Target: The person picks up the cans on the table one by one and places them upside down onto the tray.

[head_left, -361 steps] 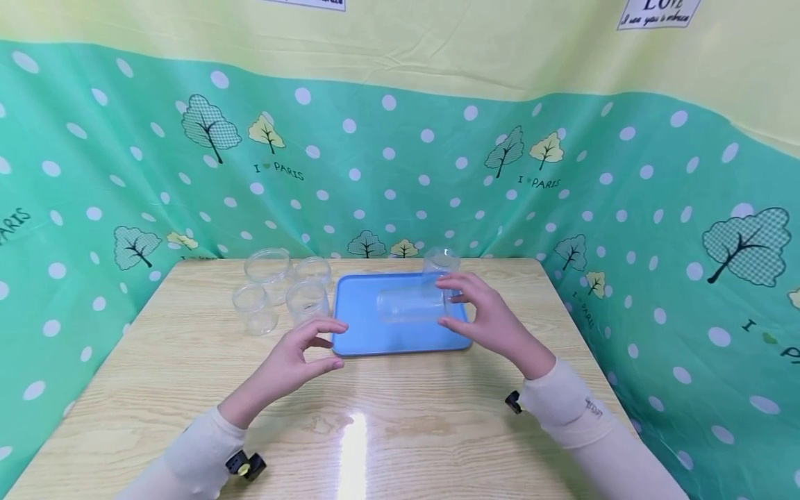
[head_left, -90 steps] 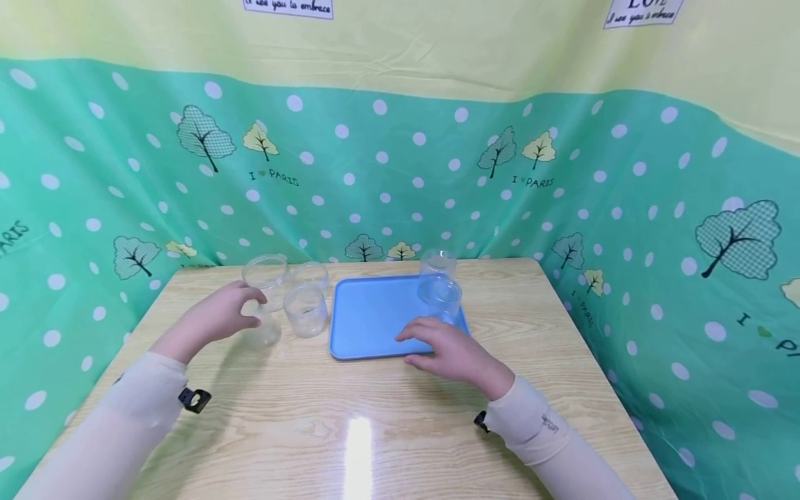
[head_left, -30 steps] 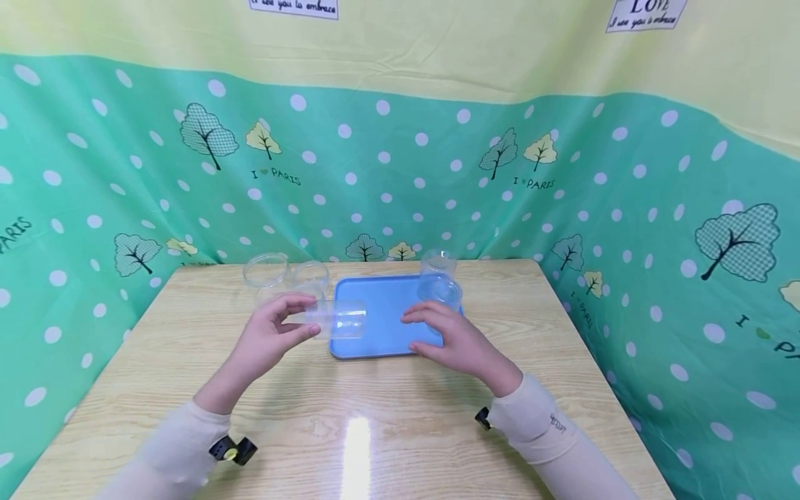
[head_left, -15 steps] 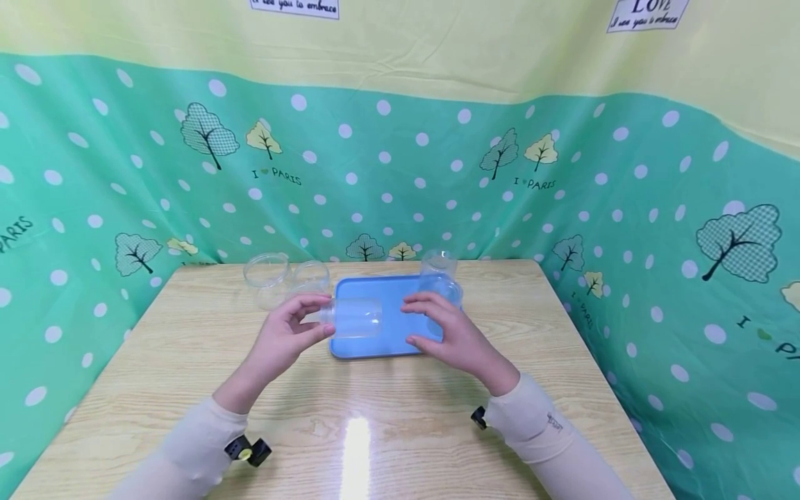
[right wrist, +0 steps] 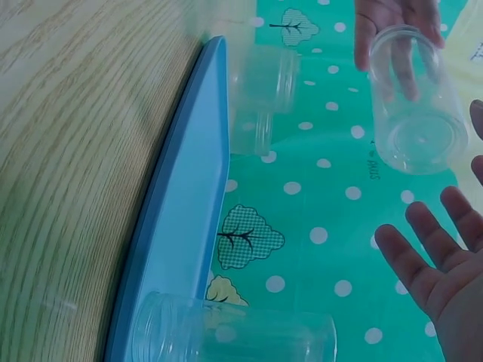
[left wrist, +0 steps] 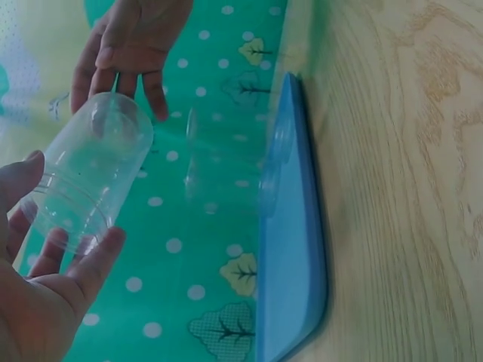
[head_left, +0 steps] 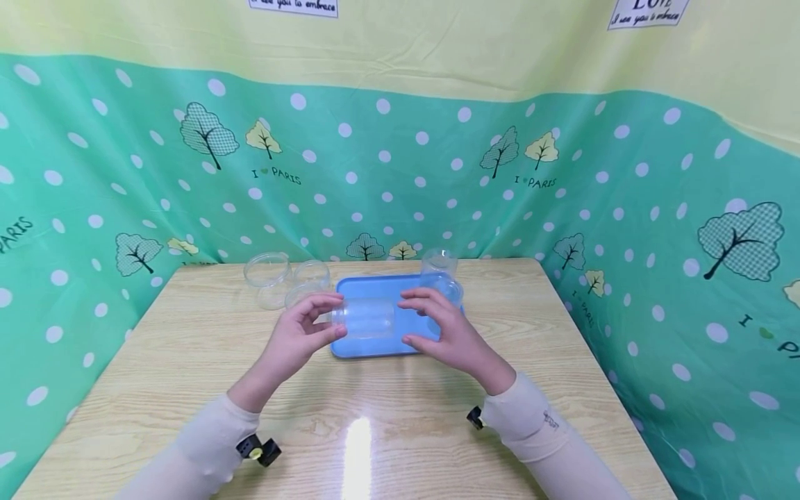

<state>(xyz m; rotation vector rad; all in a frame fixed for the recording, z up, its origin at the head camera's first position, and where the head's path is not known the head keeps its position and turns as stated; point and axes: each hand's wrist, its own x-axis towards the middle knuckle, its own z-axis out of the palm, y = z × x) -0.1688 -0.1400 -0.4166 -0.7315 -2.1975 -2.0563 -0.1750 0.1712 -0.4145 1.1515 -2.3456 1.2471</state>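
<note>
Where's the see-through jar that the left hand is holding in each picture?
Head: just below the middle, a little left; the clear jar lies sideways in the left hand, over the tray.
Left wrist: left side, above the middle; the clear jar tilts.
Right wrist: upper right; the clear jar has its base toward the bottom.
Shared landmark: the blue tray, right of the jar in left wrist, left of it in right wrist.

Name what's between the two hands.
A clear jar, held by the left hand, then a bare gap before the right hand; the right wrist view shows it.
</note>
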